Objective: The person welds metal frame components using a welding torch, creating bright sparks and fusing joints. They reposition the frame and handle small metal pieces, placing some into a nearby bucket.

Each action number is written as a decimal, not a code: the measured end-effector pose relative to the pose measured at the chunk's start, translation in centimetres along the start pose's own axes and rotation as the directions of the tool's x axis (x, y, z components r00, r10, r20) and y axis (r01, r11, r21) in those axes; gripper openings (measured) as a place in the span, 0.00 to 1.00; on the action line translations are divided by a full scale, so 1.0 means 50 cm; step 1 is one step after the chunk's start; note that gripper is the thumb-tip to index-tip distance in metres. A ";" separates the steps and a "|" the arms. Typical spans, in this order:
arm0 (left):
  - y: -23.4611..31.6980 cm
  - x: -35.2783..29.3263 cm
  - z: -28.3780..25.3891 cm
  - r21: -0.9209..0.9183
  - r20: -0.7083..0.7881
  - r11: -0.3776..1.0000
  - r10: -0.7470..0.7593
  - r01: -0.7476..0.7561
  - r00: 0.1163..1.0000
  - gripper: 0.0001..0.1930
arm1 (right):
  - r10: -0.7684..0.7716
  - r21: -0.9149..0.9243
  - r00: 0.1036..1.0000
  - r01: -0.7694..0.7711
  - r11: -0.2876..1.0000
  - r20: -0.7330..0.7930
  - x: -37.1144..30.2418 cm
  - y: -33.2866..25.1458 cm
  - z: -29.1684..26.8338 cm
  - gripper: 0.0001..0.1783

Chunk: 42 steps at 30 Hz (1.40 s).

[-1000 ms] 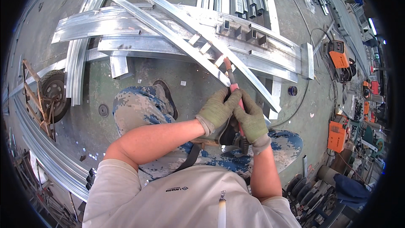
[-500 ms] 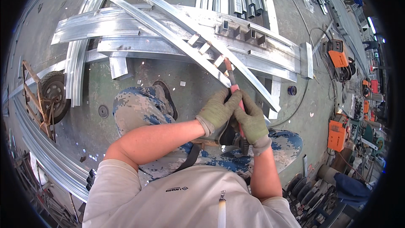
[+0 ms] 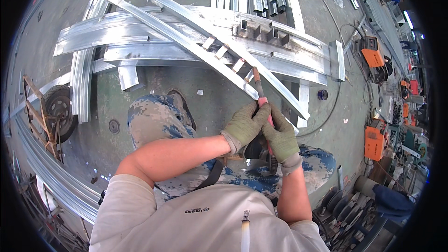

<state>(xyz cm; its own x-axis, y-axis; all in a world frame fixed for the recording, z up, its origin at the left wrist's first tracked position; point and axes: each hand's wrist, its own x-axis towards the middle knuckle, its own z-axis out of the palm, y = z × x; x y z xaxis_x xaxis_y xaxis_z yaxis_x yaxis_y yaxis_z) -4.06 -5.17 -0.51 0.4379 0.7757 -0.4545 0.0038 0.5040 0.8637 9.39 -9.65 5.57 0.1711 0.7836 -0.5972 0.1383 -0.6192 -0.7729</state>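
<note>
My gloved left hand [image 3: 246, 125] and my gloved right hand [image 3: 282, 136] are both closed around a welding torch [image 3: 262, 100] with a pink-red handle. Its rust-coloured nozzle [image 3: 256, 73] points away from me, between two long metal rails. Those are the left rail [image 3: 186, 48] and the right rail [image 3: 275, 82] of a ladder-like frame, which lies slantwise. Short cross pieces [image 3: 221, 52] bridge them, and the nearest one [image 3: 238, 65] is just left of the nozzle. Whether the tip touches metal I cannot tell. The torch's black cable [image 3: 273, 164] drops below my right hand.
Wide metal beams [image 3: 158, 52] support the frame; short tube pieces [image 3: 273, 33] stand on them. Orange welding machines [image 3: 372, 52] are on the right, with a cable [image 3: 337, 107] crossing the floor. A wheeled cart [image 3: 58, 109] and stacked profiles [image 3: 51, 172] are on the left.
The view has shifted slightly, so the frame appears a little further left. The torch nozzle has moved slightly right, away from the nearest cross piece. Both hands keep their grip.
</note>
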 end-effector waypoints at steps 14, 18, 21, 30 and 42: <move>-0.032 0.003 0.011 -0.012 0.017 1.000 0.001 -0.001 1.000 0.26 | -0.116 -0.086 0.993 0.114 0.990 -0.020 -0.001 0.029 -0.006 0.36; -0.031 0.003 0.011 -0.024 -0.018 1.000 0.019 -0.020 1.000 0.26 | -0.139 -0.130 0.990 0.134 0.982 -0.036 0.010 0.045 -0.005 0.36; -0.006 -0.006 0.007 0.006 -0.035 1.000 0.023 -0.023 0.999 0.26 | -0.141 -0.123 0.989 0.136 0.983 -0.035 0.011 0.046 -0.004 0.37; -0.016 -0.002 0.003 -0.006 -0.051 1.000 0.030 -0.030 0.998 0.26 | -0.018 -0.121 1.000 0.019 0.992 0.004 0.007 0.020 -0.006 0.37; -0.008 -0.008 0.007 -0.047 -0.025 0.999 0.016 -0.017 1.000 0.25 | -0.129 -0.153 0.992 0.127 0.980 -0.005 0.017 0.055 -0.012 0.38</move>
<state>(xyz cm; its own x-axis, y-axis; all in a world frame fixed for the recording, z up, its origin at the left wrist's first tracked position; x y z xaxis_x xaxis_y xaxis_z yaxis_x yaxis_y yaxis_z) -3.92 -5.82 -0.60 0.4148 0.7929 -0.4464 -0.0458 0.5082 0.8600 10.52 -10.70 3.07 0.1563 0.8567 -0.4916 0.3069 -0.5152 -0.8002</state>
